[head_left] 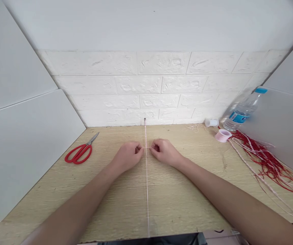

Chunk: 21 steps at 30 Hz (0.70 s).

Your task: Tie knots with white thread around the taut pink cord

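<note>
The cord (147, 183) runs between the two hands, in the middle of the table (182, 204), and a fine thread (148, 147) crosses it there. The left hand (129, 154) pinches the thread on one side of the cord and the right hand (165, 151) pinches it on the other, each with thumb and forefinger, the other fingers curled in. Both hands are close beside the cord, the thread making a short line between the fingertips.

Above the hands the cord looks thicker and twisted, pink and white, and reaches a small dark hook (144, 119) low on the white brick-patterned wall (149, 85). Below them it goes on thin and straight to the near table edge.

Farther out, on the left, lie red-handled scissors (84, 147), blades pointing toward the wall. On the right are a white spool (211, 123), a pink spool (223, 136), a blue-capped water bottle (241, 114) leaning, and a tangle of red and pink strings (269, 156).
</note>
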### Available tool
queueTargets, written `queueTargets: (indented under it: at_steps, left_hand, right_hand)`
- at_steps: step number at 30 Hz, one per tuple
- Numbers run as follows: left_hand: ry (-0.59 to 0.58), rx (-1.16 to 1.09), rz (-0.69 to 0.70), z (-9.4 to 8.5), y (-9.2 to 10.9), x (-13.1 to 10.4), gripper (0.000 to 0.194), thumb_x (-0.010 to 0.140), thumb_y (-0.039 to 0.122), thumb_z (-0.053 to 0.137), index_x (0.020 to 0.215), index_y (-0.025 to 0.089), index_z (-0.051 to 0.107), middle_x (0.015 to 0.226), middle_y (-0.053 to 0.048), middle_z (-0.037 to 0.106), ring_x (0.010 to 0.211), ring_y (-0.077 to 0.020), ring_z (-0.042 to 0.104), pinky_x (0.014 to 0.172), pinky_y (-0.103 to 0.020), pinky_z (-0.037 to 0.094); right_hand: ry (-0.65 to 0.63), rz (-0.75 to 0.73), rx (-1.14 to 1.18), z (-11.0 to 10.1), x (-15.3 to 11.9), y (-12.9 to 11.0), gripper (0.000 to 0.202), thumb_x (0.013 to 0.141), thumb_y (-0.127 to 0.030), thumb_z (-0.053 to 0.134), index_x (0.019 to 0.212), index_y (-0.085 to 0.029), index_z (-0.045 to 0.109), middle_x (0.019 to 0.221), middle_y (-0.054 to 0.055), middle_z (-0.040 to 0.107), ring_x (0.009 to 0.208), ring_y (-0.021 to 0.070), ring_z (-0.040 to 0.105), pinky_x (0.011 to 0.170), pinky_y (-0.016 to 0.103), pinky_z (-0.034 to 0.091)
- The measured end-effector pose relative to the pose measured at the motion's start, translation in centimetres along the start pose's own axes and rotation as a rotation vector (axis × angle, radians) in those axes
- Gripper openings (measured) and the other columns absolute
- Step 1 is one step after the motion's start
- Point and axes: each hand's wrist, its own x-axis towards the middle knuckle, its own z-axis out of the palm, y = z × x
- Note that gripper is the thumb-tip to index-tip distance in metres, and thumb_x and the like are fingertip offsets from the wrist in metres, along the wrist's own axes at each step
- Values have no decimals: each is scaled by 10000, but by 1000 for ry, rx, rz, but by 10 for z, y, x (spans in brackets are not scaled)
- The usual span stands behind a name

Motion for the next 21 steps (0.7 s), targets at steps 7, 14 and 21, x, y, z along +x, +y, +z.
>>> queueTargets:
  at_steps: [7,14,21]
  left_hand:
    - [45,44,18,1,-3,1,280,840,313,456,594,179,436,604,5,534,580,-126,453,572,-268,321]
    - [46,36,13,2,-3,2,281,834,305,459,586,181,412,593,13,522,574,-123,448,574,-267,320]
    - [63,58,13,3,-4,2,272,841,309,456,601,182,436,601,16,531,583,-125,458,584,-274,327]
  right_hand:
    - [28,-8,-22,-1,1,3,185,833,-215,516,657,-170,488,634,-5,538,586,104,451,552,230,319]
    - [38,-26,-37,0,0,1,216,847,-206,482,641,-179,420,635,-6,511,588,107,437,553,232,308]
    - [41,-23,-59,0,1,0,237,858,-207,453,633,-186,381,626,-6,486,575,110,411,543,244,279]
